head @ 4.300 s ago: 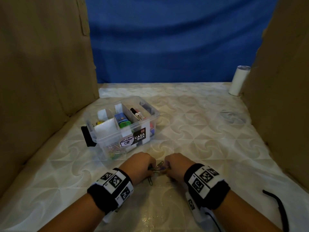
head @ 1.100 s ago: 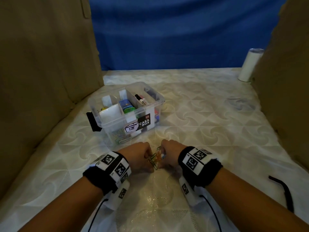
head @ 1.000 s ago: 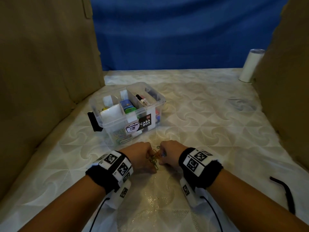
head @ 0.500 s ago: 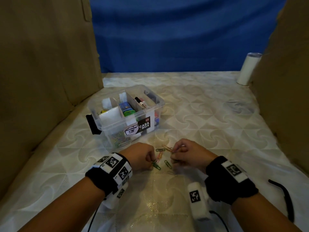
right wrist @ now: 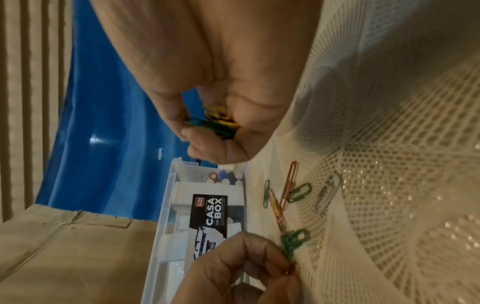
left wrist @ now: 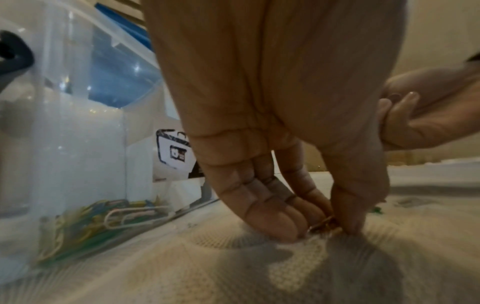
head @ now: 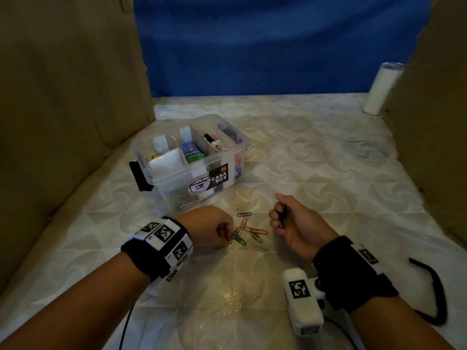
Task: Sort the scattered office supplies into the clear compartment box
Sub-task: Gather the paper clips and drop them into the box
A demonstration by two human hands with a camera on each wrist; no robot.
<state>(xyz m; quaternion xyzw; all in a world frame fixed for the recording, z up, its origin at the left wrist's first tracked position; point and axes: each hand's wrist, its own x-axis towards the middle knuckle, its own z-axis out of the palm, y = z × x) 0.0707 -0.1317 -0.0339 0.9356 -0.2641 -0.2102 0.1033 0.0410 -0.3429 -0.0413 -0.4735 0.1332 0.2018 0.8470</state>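
We're nearly through: our left hand (head: 209,229) pinches one paper clip against the quilted cover, and our right hand (head: 290,223) is closed around a bundle of gathered clips (right wrist: 218,123), lifted off the surface. Between the two grips a few loose paper clips (head: 249,229) are left to collect. Beyond the left fingers (left wrist: 275,218), the clear compartment box (head: 192,157) already holds clips, markers and other supplies. Half a second ago our right hand was down among the clips; now it's raised and turned palm-up.
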